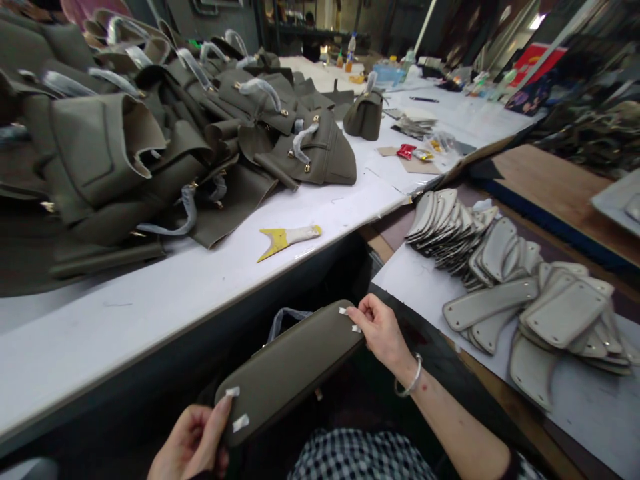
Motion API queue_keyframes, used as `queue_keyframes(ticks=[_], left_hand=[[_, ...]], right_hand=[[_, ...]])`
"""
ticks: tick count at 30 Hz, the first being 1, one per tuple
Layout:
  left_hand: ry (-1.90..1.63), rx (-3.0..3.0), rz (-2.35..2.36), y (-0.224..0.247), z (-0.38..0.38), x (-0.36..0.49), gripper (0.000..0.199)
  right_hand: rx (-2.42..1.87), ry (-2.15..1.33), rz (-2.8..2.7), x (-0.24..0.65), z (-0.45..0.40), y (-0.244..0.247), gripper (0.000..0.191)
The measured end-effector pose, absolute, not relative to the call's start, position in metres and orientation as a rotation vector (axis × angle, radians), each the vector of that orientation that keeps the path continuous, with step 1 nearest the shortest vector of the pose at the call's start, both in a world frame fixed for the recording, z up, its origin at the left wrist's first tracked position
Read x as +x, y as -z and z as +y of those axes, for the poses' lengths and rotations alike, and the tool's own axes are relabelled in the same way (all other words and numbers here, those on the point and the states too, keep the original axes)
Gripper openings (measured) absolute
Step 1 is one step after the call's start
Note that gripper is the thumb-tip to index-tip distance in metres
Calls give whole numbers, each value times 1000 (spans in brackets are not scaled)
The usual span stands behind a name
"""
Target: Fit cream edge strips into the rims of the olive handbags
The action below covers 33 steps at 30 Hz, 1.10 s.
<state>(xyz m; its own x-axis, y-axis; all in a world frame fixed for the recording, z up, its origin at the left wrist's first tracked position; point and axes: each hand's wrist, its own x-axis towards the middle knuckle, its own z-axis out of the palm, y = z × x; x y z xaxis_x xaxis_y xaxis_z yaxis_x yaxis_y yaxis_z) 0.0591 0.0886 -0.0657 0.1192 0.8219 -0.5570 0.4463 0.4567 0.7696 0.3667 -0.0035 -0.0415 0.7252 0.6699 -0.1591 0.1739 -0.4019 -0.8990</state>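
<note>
An olive-grey handbag (295, 370) is held over my lap with its long flat base facing me. Small white patches sit near the corners of the base, two at each end. My left hand (195, 437) grips the near left end, thumb pressed by one white patch. At the far right end my right hand (380, 330) pinches the edge beside the other two patches. Behind the base, part of a plastic-wrapped handle (285, 320) shows; most of the bag's body is hidden below.
Many olive handbags (95, 153) are heaped on the white table (125, 307). A yellow-and-white forked piece (287, 240) lies near its edge. To my right, stacks of grey curved panels with corner holes (567, 310) cover a lower surface. Bottles (351, 52) stand farther back.
</note>
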Motion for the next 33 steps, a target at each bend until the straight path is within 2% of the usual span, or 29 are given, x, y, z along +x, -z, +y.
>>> queue_keyframes(ticks=[5,7,8,9,12,14,23,25,28,30,33], left_hand=[[-717,1640,1488,65,93,61,53],[-768,1970,1296,60,99,63,36],[-755,2121,1154,57,102,63,27],[-717,2246,1015,55,105,63,27],[-571,2462,770,52,112,61,46],[-494,2518,764,49,115,61,48],[-243,2453,725,6,119,76,28],[-232,2432,795,4,113,84,34],[-254,2423,877,11,104,97,47],[-276,2455,912,19,101,101,54],[-360,2498,965,34,99,102,51]], right_hand=[[-1882,-607,-654,367,-5,48,33],[-1886,-578,-684,368,-5,50,32],[-1890,-561,-698,368,-5,51,31],[-1895,-542,-714,368,-5,52,31],[-1920,-474,-769,367,-5,52,29],[-1934,-420,-827,367,-5,51,27],[-2065,-240,-1542,393,2,60,45],[-2103,-93,-1656,399,6,64,47],[-2039,313,-1821,393,21,77,45],[-1825,556,-2030,377,34,91,44],[-1572,703,-2162,348,54,117,51]])
